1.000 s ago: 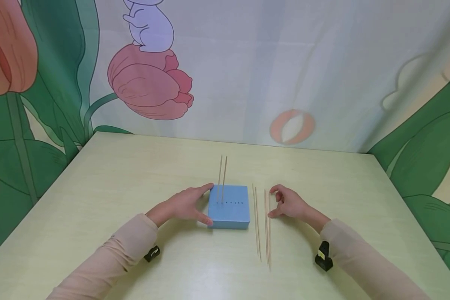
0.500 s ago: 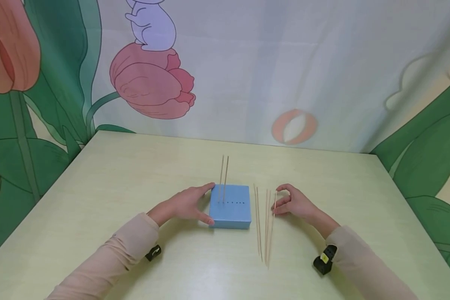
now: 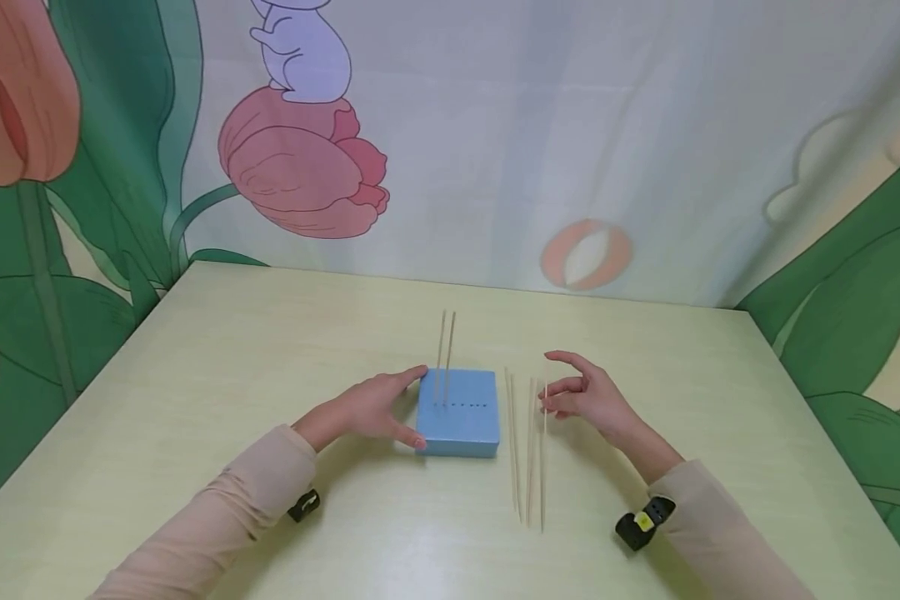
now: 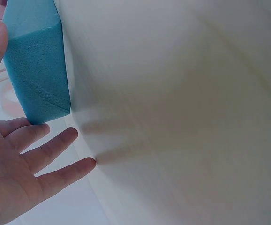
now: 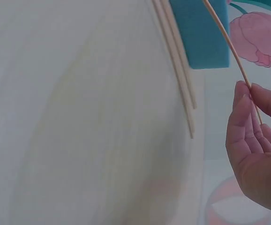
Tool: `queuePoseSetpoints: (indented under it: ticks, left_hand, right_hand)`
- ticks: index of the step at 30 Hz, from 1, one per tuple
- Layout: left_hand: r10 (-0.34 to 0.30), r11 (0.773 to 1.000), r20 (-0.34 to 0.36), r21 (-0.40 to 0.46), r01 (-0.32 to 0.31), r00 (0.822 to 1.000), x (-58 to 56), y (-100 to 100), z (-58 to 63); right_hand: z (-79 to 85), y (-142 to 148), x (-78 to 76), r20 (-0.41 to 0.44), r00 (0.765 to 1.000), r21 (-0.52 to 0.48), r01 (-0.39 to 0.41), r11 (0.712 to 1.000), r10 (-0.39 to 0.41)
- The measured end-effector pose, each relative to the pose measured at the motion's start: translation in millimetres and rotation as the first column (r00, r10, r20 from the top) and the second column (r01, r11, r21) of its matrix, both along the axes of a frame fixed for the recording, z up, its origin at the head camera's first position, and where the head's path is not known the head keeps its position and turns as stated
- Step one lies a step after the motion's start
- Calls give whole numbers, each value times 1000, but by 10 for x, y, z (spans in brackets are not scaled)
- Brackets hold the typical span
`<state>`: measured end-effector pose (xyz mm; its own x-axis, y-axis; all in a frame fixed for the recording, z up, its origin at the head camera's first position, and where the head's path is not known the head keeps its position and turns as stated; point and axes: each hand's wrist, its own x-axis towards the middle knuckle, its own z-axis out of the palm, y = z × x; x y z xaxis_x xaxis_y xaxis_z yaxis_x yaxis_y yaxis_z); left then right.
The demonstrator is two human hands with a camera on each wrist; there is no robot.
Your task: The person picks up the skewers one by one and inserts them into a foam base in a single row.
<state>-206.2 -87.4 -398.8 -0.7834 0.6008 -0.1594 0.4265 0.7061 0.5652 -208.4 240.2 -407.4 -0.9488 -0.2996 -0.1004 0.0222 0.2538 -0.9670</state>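
A blue foam block [image 3: 461, 429] with a row of small holes in its top lies on the table. Two thin wooden skewers [image 3: 450, 354] stand upright in its left holes. My left hand [image 3: 367, 407] holds the block's left side between thumb and forefinger; in the left wrist view, its other fingers [image 4: 53, 150] are spread. To the right of the block, my right hand [image 3: 592, 400] pinches one skewer [image 5: 229, 44] between thumb and fingertips. That skewer is tilted, its upper end near the hand. Several loose skewers [image 3: 513, 454] lie between block and right hand.
The pale wooden table [image 3: 270, 333] reaches back to a printed curtain [image 3: 450, 150] with tulips and a rabbit. A black wrist camera [image 3: 645, 523] sits at the right sleeve, another camera [image 3: 304, 505] at the left.
My right hand has taken hold of the rightmost skewer and lifted its far end, separating it from the loose ones. The left hand and block have stayed in place.
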Motion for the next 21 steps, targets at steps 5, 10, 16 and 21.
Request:
queuePoseSetpoints:
  ticks: [5,10,16,21]
  left_hand:
    - [-3,1000,0,3,3,1000,-5,-15,4]
    - [-6,1000,-4,7,6,1000,3,-11,-6]
    - [-15,1000,-20,8,15,1000,4,-19,-1]
    - [-13,1000,-14,10,14,1000,-3,-17,-7]
  right_hand:
    - [150,-46,34,-60,998,-3,12,1000,-12]
    - [304,-101,89,-114,993,-13,43,999,-44]
    - [436,-157,116,-155,986,-60,59,996,-67]
    - [547,-206,140,-212,975,-108,46,993,-68]
